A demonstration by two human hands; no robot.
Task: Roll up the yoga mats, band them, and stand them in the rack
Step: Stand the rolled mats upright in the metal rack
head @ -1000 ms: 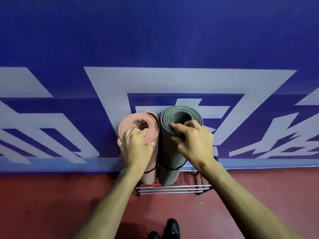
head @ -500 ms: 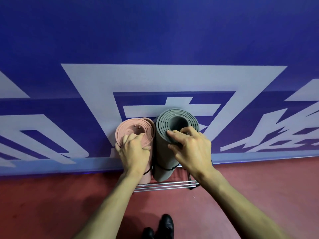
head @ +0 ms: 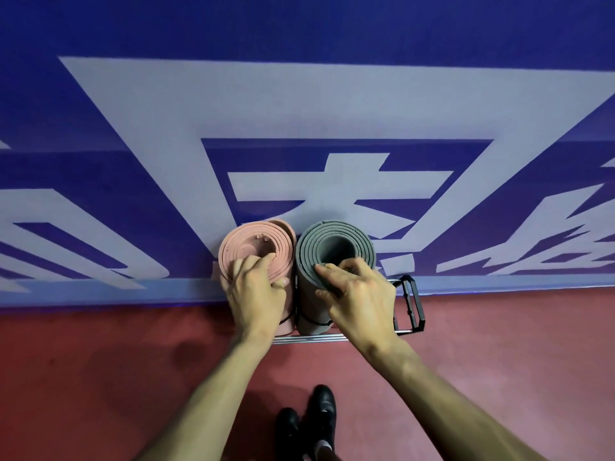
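Head view is showing two rolled mats standing upright, just beside each other, in the wire rack [head: 412, 304] at the lower centre of the frame, against the blue wall [head: 299, 111]. The left hand [head: 258, 297] is gripping the top rim of the pink mat [head: 256, 247], fingers curled over its edge. The right hand [head: 359, 294] is gripping the grey mat [head: 336, 244] likewise. A black band [head: 319, 322] is circling the grey mat low down. Black shoes [head: 319, 407] are showing on the red floor [head: 133, 361] at the bottom edge.
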